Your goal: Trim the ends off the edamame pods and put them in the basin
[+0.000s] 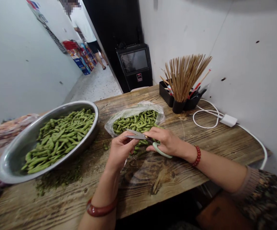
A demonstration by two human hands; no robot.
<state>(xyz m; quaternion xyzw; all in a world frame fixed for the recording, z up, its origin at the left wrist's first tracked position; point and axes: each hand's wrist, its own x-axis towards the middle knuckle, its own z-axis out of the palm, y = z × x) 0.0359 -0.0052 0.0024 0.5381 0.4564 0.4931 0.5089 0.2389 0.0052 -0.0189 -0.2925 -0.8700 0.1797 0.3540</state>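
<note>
My right hand [163, 140] holds a pair of scissors [157, 147] with pale green handles, its blades pointing left and parted. At the blades, my left hand [122, 146] is closed in a pinch; what lies between its fingers is hidden. Just beyond both hands, green soybean pods [138, 120] fill an open clear plastic bag [161, 115], and a few lie under my hands. To the left stands a large metal basin [95, 119], tilted in view, with many more green pods [64, 137] in it. Small green trimmings [59, 179] are scattered beside the basin.
Wooden skewers [185, 78] stand in a black holder [165, 92] at the table's back right. A white cable with an adapter [228, 120] lies along the wall. Bagged pinkish food [7, 134] sits far left. A black speaker-like box [135, 64] and a person [83, 22] are beyond the table.
</note>
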